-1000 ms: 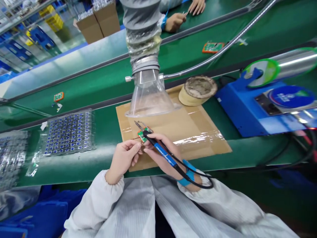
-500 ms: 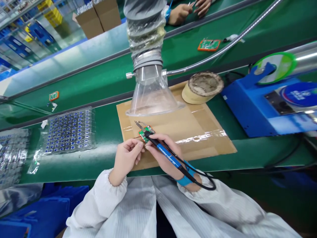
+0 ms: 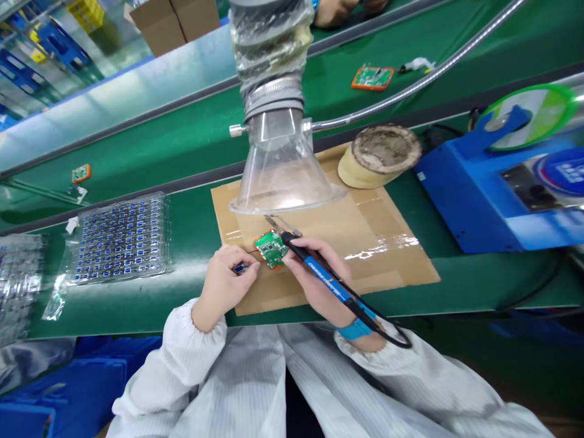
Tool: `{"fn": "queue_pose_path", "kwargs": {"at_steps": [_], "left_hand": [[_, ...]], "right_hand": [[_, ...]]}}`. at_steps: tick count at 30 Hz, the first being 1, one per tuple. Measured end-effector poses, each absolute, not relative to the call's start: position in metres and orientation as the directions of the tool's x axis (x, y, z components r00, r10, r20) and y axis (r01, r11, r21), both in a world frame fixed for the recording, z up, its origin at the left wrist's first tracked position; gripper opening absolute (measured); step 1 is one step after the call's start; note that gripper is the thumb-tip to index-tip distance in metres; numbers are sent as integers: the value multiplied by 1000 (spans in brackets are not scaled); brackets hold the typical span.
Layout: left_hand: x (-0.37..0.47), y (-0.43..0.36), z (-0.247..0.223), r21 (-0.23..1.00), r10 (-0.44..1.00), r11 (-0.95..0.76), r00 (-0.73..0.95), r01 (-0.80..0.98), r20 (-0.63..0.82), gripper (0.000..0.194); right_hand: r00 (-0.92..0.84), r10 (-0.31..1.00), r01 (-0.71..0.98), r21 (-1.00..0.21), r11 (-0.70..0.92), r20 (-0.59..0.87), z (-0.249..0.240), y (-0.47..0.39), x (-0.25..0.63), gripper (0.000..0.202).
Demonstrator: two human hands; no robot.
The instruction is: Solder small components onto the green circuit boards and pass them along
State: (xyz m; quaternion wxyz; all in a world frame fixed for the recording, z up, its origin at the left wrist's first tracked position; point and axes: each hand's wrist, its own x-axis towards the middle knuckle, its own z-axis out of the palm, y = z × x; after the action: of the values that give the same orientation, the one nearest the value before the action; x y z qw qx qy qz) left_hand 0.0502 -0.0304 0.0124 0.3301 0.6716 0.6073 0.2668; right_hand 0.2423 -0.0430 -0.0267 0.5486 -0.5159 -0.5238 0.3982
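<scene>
My right hand [image 3: 322, 277] is closed round a soldering iron [image 3: 323, 277] with a blue and black handle, its metal tip pointing up and left. Beneath the iron's front end lies a green circuit board [image 3: 271, 246] with an orange edge, on the cardboard sheet [image 3: 383, 255]. The thumb of that hand is at the board's right edge; whether it touches cannot be told. Just left of the board, my left hand [image 3: 225, 283] is closed with its fingers pinched on a small blue and silver part [image 3: 239, 268], mostly hidden. A thin dark wire shows between this hand and the board.
A clear fume hood [image 3: 285, 173] hangs over the cardboard. Behind stands a round crusty-rimmed pot [image 3: 383, 155]; a blue machine with a spool [image 3: 465, 194] is at right. A clear tray of small blue parts [image 3: 121, 240] lies left. Another person's hand [image 3: 335, 12] is across the line.
The soldering iron and my right hand have shifted right, uncovering more of the circuit board. My left hand has turned, so the small blue part shows between its fingers. The view has shifted slightly.
</scene>
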Motion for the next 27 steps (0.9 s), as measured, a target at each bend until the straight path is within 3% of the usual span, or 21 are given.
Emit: {"fn": "queue_pose_path", "kwargs": {"at_steps": [5,15,27], "left_hand": [[49,-13,5,618,985,-7,112,786,-132,16],[48,2,10,610,946,48,159,791,-281,17],[51,4,12,591,936,58,162,804,-313,18]], "right_hand": [[145,956,232,-948,219,256,-31,-51,268,22],[49,948,276,-916,291,316,-37,-61,275,11],[-17,936,314,-887,339,352,-30,-57,271,12]]}}
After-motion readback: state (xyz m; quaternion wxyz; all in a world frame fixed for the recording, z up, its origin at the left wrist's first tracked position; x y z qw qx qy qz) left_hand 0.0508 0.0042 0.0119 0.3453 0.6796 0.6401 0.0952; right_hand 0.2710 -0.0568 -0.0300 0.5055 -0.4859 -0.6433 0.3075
